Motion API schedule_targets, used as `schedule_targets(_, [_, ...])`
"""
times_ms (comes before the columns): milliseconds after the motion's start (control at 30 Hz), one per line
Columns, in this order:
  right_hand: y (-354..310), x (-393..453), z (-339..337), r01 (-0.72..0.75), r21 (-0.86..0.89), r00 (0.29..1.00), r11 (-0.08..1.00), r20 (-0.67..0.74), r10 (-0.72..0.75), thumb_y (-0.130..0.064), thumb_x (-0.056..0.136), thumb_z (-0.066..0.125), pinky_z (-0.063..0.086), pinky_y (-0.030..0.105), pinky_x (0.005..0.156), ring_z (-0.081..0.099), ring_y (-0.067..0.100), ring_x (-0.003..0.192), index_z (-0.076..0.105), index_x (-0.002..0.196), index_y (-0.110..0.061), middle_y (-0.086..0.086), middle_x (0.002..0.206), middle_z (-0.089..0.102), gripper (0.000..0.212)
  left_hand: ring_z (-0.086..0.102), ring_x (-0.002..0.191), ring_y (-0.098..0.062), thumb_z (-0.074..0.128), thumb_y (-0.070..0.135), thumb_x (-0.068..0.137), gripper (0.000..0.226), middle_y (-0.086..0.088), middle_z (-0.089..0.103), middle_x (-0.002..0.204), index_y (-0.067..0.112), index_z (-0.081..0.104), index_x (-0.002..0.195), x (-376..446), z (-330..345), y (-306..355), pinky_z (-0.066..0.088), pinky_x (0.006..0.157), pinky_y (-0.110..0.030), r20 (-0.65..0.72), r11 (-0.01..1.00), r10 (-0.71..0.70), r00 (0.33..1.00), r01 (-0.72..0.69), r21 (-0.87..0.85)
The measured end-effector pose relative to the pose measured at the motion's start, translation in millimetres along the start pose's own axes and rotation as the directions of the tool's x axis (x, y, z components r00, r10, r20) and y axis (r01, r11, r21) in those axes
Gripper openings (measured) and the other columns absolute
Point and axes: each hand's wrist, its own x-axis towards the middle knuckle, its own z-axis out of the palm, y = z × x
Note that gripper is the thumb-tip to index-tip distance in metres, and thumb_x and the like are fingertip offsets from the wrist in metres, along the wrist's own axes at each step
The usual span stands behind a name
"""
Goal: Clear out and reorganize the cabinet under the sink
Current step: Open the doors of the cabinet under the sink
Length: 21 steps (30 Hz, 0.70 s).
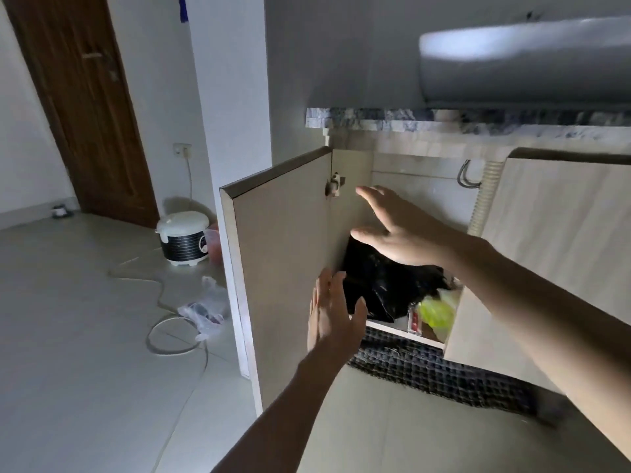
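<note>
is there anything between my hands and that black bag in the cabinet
Nothing visible. Both doors stand open, and the left hand and right hand hover open right in front of the black bag, with no object between them.

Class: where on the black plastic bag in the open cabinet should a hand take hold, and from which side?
Probably grip the crumpled upper folds of the black plastic bag, coming from the front through the open doorway. It slumps soft and bunched at the left of the shelf, so loose plastic there gathers easily. The left door is swung clear; both hands are open.
</note>
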Motion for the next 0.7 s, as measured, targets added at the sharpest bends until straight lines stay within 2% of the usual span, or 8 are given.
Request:
schedule_targets(67, [36.2,-19.5,-6.8,-0.098,-0.068,0.994,0.993,-0.044,0.095,-0.035,0.095,0.051,0.016,0.028,0.115,0.016,0.022,0.146,0.012,0.151,-0.014,0.009,0.159,0.01,0.072,0.048,0.118,-0.025,0.052,0.028,0.088,0.05,-0.01,0.044,0.133,0.007,0.043,0.132,12.3,23.5,17.6,0.044,0.102,-0.039,0.176,0.997,-0.032,0.984,0.043,-0.058])
schedule_targets(133, [73.5,-39.8,-11.4,-0.213,-0.145,0.975,0.966,-0.097,0.2,-0.034,0.094,0.052,0.023,0.031,0.114,0.019,0.025,0.145,0.016,0.15,-0.015,0.01,0.159,0.009,0.069,0.042,0.128,-0.02,0.055,0.027,0.091,0.055,-0.007,0.037,0.141,0.008,0.036,0.14,28.0,46.6,39.6,0.036,0.106,-0.028,0.303,0.993,-0.028,0.953,0.06,-0.099])
schedule_targets(233, [120.0,-70.1,-21.5,-0.345,-0.276,0.938,0.897,-0.137,0.319,-0.031,0.094,0.051,0.032,0.032,0.109,0.03,0.028,0.141,0.021,0.147,-0.011,0.012,0.157,0.013,0.064,0.037,0.134,-0.02,0.057,0.031,0.092,0.062,-0.006,0.033,0.148,0.01,0.031,0.144,61.5,78.2,70.7,0.032,0.108,-0.028,0.46,0.976,-0.059,0.886,0.148,-0.161])
schedule_targets(367, [167.9,-88.3,-46.3,-0.484,-0.34,0.875,0.806,-0.2,0.441,-0.033,0.095,0.049,0.032,0.033,0.11,0.032,0.029,0.138,0.022,0.146,-0.009,0.014,0.154,0.019,0.062,0.051,0.111,-0.02,0.063,0.036,0.089,0.061,-0.005,0.05,0.126,0.006,0.04,0.137,109.2,119.0,108.7,0.046,0.088,-0.025,0.57,0.963,-0.028,0.821,0.176,-0.206])
schedule_targets(433, [188.3,-80.9,-60.6,-0.506,-0.353,0.861,0.787,-0.26,0.437,-0.033,0.095,0.049,0.03,0.033,0.111,0.033,0.028,0.138,0.023,0.145,-0.008,0.013,0.153,0.022,0.062,0.05,0.108,-0.02,0.065,0.037,0.088,0.062,-0.006,0.048,0.13,0.008,0.038,0.136,130.8,140.9,127.0,0.044,0.075,-0.014,0.596,0.958,0.048,0.801,0.133,-0.256])
schedule_targets(533, [216.9,-53.0,-76.5,-0.489,-0.365,0.858,0.792,-0.366,0.361,-0.03,0.093,0.055,0.036,0.03,0.103,0.044,0.027,0.126,0.035,0.138,-0.003,0.013,0.139,0.041,0.056,0.042,0.129,-0.022,0.069,0.038,0.084,0.074,-0.005,0.041,0.143,0.012,0.031,0.143,161.5,179.8,142.6,0.038,0.098,-0.024,0.616,0.945,0.137,0.776,0.085,-0.317])
schedule_targets(600, [237.1,-29.0,-79.5,-0.471,-0.383,0.851,0.794,-0.435,0.295,-0.03,0.088,0.06,0.04,0.028,0.094,0.054,0.027,0.112,0.045,0.129,-0.003,0.012,0.123,0.053,0.051,0.039,0.134,-0.024,0.073,0.039,0.08,0.086,-0.005,0.038,0.147,0.013,0.026,0.147,181.1,204.7,145.5,0.036,0.104,-0.031,0.645,0.915,0.111,0.756,0.175,-0.363])
schedule_targets(700, [269.4,-1.5,-69.6,-0.482,-0.401,0.825,0.779,-0.507,0.25,-0.035,0.084,0.062,0.04,0.041,0.099,0.053,0.027,0.113,0.048,0.121,-0.007,0.008,0.116,0.055,0.048,0.048,0.126,-0.02,0.078,0.037,0.076,0.08,-0.003,0.05,0.138,0.015,0.038,0.141,202.4,235.9,143.4,0.039,0.095,-0.025,0.698,0.874,0.086,0.711,0.282,-0.395])
